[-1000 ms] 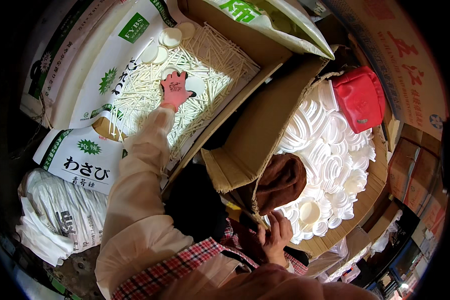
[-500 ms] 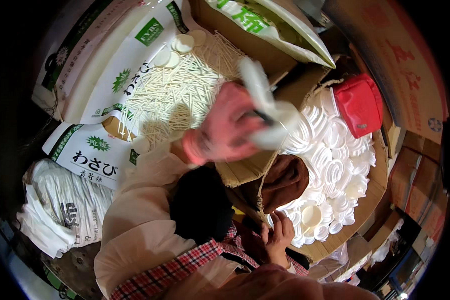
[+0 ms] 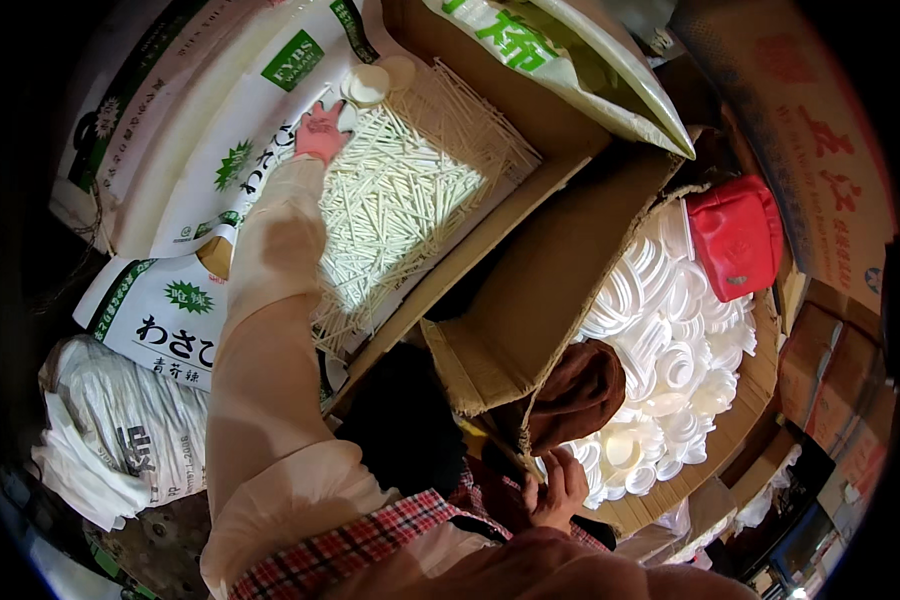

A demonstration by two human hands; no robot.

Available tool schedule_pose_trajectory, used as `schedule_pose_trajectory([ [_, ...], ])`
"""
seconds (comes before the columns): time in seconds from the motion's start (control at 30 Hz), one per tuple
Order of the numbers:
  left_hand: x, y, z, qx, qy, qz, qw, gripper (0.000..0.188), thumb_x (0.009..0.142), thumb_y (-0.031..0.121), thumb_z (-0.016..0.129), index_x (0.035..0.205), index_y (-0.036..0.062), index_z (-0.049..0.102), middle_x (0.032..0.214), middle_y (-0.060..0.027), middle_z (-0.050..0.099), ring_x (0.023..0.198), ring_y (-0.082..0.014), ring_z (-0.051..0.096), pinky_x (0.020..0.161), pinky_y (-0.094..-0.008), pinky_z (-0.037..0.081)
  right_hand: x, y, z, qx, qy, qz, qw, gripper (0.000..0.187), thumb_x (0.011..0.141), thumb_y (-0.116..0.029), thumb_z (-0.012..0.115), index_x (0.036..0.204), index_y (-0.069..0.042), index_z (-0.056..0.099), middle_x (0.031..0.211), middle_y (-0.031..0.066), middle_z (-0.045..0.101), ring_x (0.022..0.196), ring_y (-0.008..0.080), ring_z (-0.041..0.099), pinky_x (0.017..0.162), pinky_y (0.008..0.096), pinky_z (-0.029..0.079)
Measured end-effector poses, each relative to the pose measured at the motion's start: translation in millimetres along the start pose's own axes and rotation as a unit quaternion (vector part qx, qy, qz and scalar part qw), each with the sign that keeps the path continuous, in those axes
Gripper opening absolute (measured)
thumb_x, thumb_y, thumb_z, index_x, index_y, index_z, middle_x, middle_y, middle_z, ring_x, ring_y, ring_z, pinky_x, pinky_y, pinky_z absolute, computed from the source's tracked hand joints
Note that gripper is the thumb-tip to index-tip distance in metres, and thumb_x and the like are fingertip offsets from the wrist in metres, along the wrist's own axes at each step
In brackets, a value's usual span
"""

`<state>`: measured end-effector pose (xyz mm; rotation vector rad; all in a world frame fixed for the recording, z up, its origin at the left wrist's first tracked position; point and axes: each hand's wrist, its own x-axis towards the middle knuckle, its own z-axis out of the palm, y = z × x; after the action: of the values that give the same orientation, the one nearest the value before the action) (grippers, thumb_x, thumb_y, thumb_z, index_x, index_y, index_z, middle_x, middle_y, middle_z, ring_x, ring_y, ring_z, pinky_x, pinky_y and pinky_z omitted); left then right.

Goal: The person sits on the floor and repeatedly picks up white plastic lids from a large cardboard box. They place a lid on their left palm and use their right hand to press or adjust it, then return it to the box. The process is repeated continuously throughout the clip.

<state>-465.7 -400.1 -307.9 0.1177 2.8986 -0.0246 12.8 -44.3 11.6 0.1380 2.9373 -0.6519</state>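
White discs lie on pale sticks toward the far left of your cardboard box; your gloved left hand splays its fingers at one, though whether they grip it you cannot tell. These few look left to deal with; more may hide under the sticks. Your bare right hand half-curls its fingers by the next carton, any hold obscured. Rightmost, the heap of white lids suggests much is already done.

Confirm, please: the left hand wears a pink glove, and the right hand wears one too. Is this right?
Not quite: the right hand is bare, as the head view shows. The left hand does wear a pink glove.
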Motion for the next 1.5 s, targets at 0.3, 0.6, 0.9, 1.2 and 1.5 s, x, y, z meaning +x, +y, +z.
schedule_pose_trajectory([
  [0.3, -60, 14, -91, -0.441, 0.272, -0.017, 0.855, 0.034, 0.092, 0.012, 0.05, 0.125, 0.0065, 0.057, 0.112, -0.0137, 0.065, 0.101, -0.0263, 0.063, 0.089, -0.0345, 0.048, 4, -2, -4, -0.014, -0.005, -0.005, 1.0, 0.034, 0.08, -0.027, 0.067, 0.1, 0.0, 0.062, 0.1, 0.0159, 0.06, 0.08, 0.0331, 0.059, 0.067, 0.0402, 0.047],
  [0.6, -218, 178, -269, -0.489, 0.154, 0.39, 0.764, 0.051, 0.082, 0.01, 0.064, 0.129, -0.0009, 0.049, 0.122, -0.0188, 0.059, 0.106, -0.0274, 0.062, 0.089, -0.035, 0.05, 3, -5, -5, -0.005, -0.001, 0.009, 1.0, 0.032, 0.079, -0.025, 0.068, 0.1, -0.001, 0.063, 0.101, 0.0147, 0.06, 0.082, 0.0323, 0.06, 0.068, 0.0401, 0.048],
  [0.9, 71, 54, -37, -0.183, 0.139, 0.057, 0.972, 0.06, 0.084, 0.031, 0.064, 0.137, 0.0123, 0.043, 0.134, -0.0157, 0.05, 0.123, -0.0378, 0.048, 0.101, -0.0418, 0.042, 0, -1, -3, -0.019, -0.01, -0.006, 1.0, 0.035, 0.079, -0.028, 0.068, 0.1, -0.001, 0.062, 0.098, 0.0148, 0.06, 0.078, 0.0323, 0.059, 0.065, 0.0397, 0.047],
  [1.2, 109, 20, -20, 0.101, -0.006, 0.097, 0.99, 0.028, 0.083, 0.023, 0.059, 0.107, 0.0091, 0.063, 0.121, -0.0115, 0.059, 0.115, -0.0321, 0.054, 0.082, -0.0471, 0.049, -1, 8, -4, 0.005, -0.059, 0.01, 0.998, 0.039, 0.079, -0.034, 0.066, 0.097, 0.001, 0.062, 0.096, 0.0159, 0.058, 0.077, 0.032, 0.059, 0.064, 0.0397, 0.048],
  [1.5, 109, 65, -21, -0.124, -0.118, 0.144, 0.975, 0.067, 0.068, 0.039, 0.075, 0.12, 0.0012, 0.056, 0.117, -0.0232, 0.061, 0.11, -0.0374, 0.058, 0.091, -0.0441, 0.046, 1, 8, -6, 0.008, -0.056, -0.001, 0.998, 0.038, 0.08, -0.034, 0.066, 0.095, 0.001, 0.062, 0.095, 0.0158, 0.059, 0.077, 0.0318, 0.059, 0.064, 0.0392, 0.048],
])
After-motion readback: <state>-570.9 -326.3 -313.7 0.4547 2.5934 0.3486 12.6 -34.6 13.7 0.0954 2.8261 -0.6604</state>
